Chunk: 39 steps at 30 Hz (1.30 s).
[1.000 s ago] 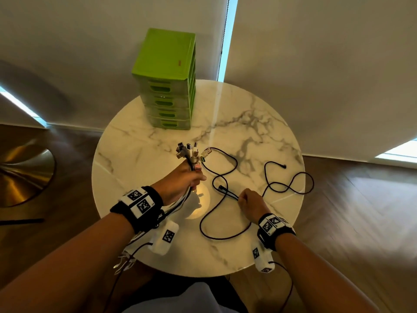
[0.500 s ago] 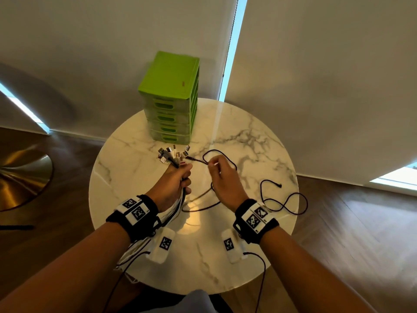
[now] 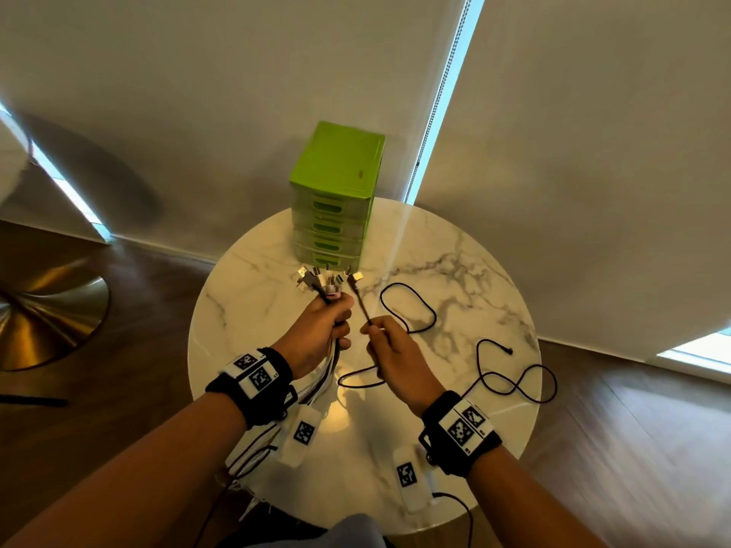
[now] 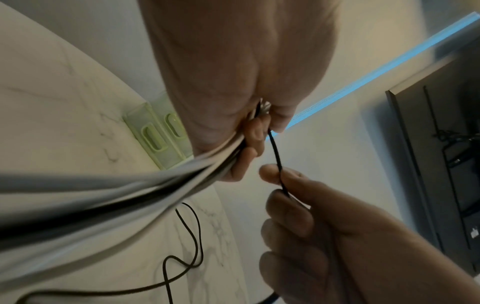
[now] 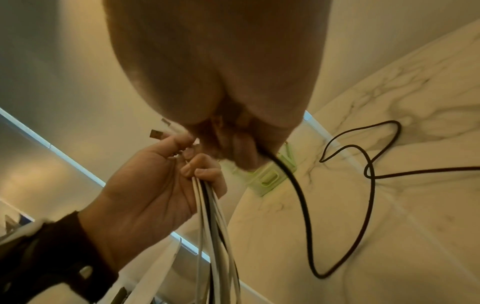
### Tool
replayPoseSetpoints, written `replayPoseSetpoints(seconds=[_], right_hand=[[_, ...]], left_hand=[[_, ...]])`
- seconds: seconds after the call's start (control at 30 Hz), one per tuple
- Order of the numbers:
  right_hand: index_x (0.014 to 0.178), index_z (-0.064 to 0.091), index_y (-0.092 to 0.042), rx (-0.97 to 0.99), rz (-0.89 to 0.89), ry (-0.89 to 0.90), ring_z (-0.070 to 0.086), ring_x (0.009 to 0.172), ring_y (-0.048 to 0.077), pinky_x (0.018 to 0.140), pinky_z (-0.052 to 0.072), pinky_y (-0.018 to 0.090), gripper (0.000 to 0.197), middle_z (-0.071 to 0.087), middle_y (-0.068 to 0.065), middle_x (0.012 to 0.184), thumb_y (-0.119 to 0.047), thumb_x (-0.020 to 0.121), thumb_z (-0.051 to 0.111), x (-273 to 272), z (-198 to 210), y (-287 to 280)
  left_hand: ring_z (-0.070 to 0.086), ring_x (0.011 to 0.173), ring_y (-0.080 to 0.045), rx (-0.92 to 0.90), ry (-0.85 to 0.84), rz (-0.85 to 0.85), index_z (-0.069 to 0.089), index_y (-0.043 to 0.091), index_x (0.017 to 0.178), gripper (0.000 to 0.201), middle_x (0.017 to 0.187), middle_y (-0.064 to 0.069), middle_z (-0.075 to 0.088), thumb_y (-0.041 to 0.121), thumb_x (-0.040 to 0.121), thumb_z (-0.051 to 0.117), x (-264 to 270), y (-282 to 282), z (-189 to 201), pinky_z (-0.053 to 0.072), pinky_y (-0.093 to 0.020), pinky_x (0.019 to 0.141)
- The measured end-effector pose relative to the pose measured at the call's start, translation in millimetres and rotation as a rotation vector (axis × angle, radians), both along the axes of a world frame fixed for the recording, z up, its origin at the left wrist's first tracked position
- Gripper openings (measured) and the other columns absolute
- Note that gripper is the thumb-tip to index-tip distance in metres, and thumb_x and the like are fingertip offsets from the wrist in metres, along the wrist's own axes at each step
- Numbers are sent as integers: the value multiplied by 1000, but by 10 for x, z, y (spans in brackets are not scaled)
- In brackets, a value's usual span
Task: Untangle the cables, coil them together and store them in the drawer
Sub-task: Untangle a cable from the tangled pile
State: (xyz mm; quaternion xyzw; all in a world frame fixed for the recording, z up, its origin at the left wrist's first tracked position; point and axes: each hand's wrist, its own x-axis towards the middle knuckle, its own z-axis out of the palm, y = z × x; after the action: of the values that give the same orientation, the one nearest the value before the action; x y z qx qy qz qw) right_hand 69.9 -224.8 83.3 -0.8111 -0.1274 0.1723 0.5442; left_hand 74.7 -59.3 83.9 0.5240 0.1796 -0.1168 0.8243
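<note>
My left hand [image 3: 330, 324] grips a bundle of white and black cables [image 3: 322, 284] above the round marble table [image 3: 245, 310], plug ends fanned upward. The bundle's tails [image 4: 116, 203] hang past my wrist over the near table edge. My right hand [image 3: 381, 338] pinches a thin black cable [image 3: 362, 304] just below its plug, right beside the bundle. In the left wrist view that black cable [image 4: 276, 158] runs between thumb and forefinger. The rest of it loops [image 3: 411, 310] across the table to the right. The green drawer unit [image 3: 336, 199] stands at the table's far edge, drawers closed.
More black cable [image 3: 514, 377] curls near the table's right edge. White blinds hang close behind the table. A brass lamp base [image 3: 43, 310] sits on the wooden floor to the left. A dark screen [image 4: 441, 144] shows in the left wrist view.
My right hand left the table, picked up the black cable's plug end and raised it next to the bundle. The left hand with the bundle rose slightly. The head view tilted up.
</note>
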Motion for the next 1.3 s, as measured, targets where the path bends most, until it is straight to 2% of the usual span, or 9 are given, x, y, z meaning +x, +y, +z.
replayPoseSetpoints(seconds=[0.17,0.27,0.47,0.6,0.7,0.9,1.07,1.2,1.3], right_hand=[[108,58,-16,-23,-31,-262,51,70,4,67,44,26,19,58,-10,83,-26,108,41,5,183,77],[109,57,-18,-103,112,-272,55,73,-3,66,36,12,17,62,-19,87,-25,108,41,-100,287,202],[110,53,-24,-242,180,-237,56,74,2,65,40,14,15,62,-6,89,-29,109,38,-127,186,386],[106,58,-19,-254,49,-185,66,82,14,72,50,28,24,71,-3,94,-32,108,37,-80,131,453],[101,58,-19,-269,24,-130,62,74,5,62,44,14,24,72,-2,95,-28,108,37,-70,131,473],[106,57,-13,-372,169,-191,55,67,11,57,38,20,28,62,-2,80,-31,109,36,-181,143,523],[91,56,-23,-266,176,-139,54,61,4,61,42,17,30,59,-9,71,-36,109,35,-201,124,509],[83,59,-19,-208,233,-24,63,70,17,79,51,32,46,67,6,71,-47,108,31,-224,-57,405],[84,60,-11,-192,281,49,60,67,17,77,50,31,54,67,11,73,-50,107,30,-253,-320,288]], left_hand=[[29,49,-11,-162,144,143,46,18,95,14,65,5,35,22,103,36,73,122,-72,29,-28,55],[29,56,-13,-190,168,118,46,18,89,27,67,4,36,38,101,32,89,146,-57,27,-30,57],[40,62,-16,-331,171,142,52,16,112,55,73,0,44,62,94,26,30,120,-53,33,-28,60],[42,59,-15,-283,165,100,54,15,108,63,77,-1,48,66,93,20,-17,132,-67,30,-32,63],[40,57,-13,-183,151,72,57,18,105,51,79,-1,46,58,101,24,-33,106,-25,29,-31,60],[31,56,-8,-40,33,23,49,19,89,31,68,4,36,46,102,52,14,171,-101,28,-24,57],[38,62,-9,185,-188,-95,60,26,116,38,73,3,41,54,106,36,-89,288,-101,38,-23,61],[64,74,-22,207,-195,19,59,29,97,39,72,-4,51,62,99,39,-84,387,60,59,-39,71],[57,57,-22,115,-150,67,54,26,84,42,63,-3,41,64,99,42,-46,528,162,55,-37,58]])
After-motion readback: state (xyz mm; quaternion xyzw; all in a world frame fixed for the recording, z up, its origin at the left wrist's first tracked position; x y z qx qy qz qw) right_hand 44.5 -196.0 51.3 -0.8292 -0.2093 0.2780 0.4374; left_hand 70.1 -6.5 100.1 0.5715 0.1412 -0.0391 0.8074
